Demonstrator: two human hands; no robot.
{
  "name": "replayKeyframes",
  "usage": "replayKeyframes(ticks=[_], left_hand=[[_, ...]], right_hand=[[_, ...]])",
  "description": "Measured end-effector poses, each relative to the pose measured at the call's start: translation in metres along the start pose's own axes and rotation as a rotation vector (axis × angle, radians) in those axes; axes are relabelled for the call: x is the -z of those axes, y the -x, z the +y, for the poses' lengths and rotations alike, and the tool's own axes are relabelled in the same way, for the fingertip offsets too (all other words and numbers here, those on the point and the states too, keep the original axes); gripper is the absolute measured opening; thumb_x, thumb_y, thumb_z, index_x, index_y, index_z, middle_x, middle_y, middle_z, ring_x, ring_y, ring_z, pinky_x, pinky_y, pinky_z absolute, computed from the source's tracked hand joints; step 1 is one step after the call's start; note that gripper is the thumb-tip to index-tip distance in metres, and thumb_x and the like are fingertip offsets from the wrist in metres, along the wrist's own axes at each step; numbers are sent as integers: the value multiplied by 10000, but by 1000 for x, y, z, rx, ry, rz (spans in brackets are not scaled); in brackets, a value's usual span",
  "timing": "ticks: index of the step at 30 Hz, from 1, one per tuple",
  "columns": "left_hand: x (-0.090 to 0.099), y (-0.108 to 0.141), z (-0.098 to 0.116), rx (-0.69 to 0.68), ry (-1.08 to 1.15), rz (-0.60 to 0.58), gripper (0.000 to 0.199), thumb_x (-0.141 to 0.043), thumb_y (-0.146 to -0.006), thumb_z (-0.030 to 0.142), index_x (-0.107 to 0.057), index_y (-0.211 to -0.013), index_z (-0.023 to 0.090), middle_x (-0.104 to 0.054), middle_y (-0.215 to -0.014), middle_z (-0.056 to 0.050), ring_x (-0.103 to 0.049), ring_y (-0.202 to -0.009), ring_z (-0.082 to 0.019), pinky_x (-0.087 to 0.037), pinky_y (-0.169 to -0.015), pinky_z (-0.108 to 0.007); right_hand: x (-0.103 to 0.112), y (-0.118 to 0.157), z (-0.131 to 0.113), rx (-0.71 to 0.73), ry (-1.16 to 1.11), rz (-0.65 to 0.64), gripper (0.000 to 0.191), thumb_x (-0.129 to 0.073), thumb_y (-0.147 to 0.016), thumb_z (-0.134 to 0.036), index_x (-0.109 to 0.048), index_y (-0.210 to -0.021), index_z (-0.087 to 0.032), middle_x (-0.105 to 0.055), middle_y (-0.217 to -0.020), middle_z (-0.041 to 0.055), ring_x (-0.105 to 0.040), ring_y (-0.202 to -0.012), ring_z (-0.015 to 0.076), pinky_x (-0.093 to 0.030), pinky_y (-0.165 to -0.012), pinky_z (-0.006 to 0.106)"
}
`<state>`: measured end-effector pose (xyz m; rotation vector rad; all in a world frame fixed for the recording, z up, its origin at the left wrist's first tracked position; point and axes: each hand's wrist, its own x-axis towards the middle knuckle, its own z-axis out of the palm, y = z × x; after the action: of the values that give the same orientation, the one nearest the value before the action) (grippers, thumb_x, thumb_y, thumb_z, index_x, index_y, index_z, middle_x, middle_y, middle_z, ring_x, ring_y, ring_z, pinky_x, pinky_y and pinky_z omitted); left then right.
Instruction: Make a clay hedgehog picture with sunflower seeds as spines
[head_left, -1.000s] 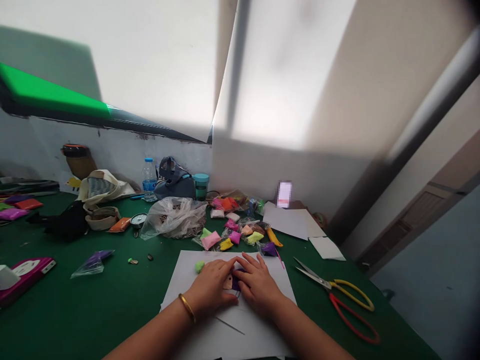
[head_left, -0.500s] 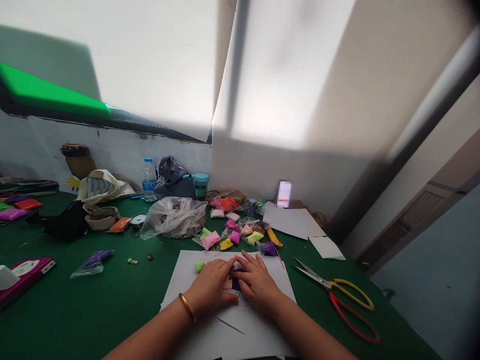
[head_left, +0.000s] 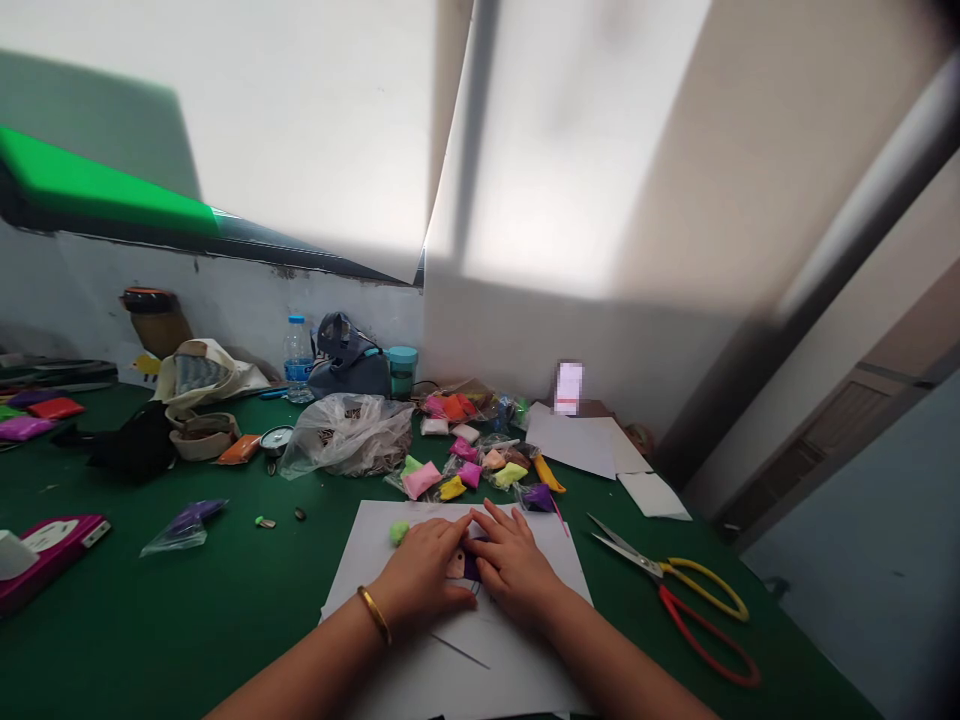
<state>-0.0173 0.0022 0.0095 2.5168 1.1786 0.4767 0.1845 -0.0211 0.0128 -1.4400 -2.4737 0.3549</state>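
Note:
White paper lies in front of me on the green table, under both hands. A flat piece of modelling clay, purple with a pale peach part bearing a dark dot, shows between my hands. My left hand, with a gold bangle at the wrist, curves its fingers and thumb about the peach side. On the purple side, my right hand presses bent fingertips to the clay. The fingers cover much of the piece. A lump of green clay sits beyond my left hand. One thin needle-like tool rests nearer me.
Scissors with yellow and red handles lie open at the right. Small clay packets in several colours and a clear plastic bag spread behind the paper. A purple packet lies left. A water bottle stands by the wall.

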Motion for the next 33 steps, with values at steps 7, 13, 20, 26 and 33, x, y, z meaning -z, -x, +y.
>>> replayKeyframes(ticks=[7, 13, 20, 26, 33], left_hand=[[-2, 0, -4, -4, 6, 6, 971, -843, -612, 434, -383, -1448, 253, -601, -1301, -102, -545, -1177, -321, -410, -1017, -464], [-2, 0, -4, 1, 7, 2, 946, -823, -627, 463, -391, -1443, 259, -618, -1260, -97, -559, -1155, -325, -423, -997, -469], [2, -1, 0, 9, 1, -17, 931, -817, -632, 435, -398, -1438, 233, -617, -1269, -109, -557, -1162, -328, -423, -998, -469], [0, 0, -2, 16, 16, -3, 933, -816, -631, 445, -390, -1441, 261, -595, -1313, -101, -545, -1188, -325, -407, -1019, -470], [-2, -1, -3, 6, 11, -1, 956, -818, -622, 433, -376, -1451, 259, -599, -1307, -103, -544, -1185, -326, -411, -1016, -469]], right_hand=[[4, 0, -2, -48, -16, 27, 484, -467, -898, -217, -565, -1346, -368, -344, -1572, -2, -192, -1488, 262, -131, -1181, 586], [1, 0, 1, -34, -19, 35, 434, -455, -913, -235, -614, -1289, -383, -360, -1564, -22, -178, -1491, 262, -103, -1180, 596], [2, -6, -3, -20, -54, 20, 449, -475, -897, -221, -613, -1277, -419, -360, -1564, -28, -160, -1495, 258, -102, -1165, 615], [0, -5, -1, -46, -85, 100, 385, -455, -914, -252, -668, -1217, -360, -384, -1551, -8, -219, -1478, 261, -144, -1171, 589], [-2, -6, -3, -26, -32, 34, 458, -476, -893, -225, -598, -1298, -401, -342, -1573, -28, -173, -1491, 259, -95, -1171, 606]])
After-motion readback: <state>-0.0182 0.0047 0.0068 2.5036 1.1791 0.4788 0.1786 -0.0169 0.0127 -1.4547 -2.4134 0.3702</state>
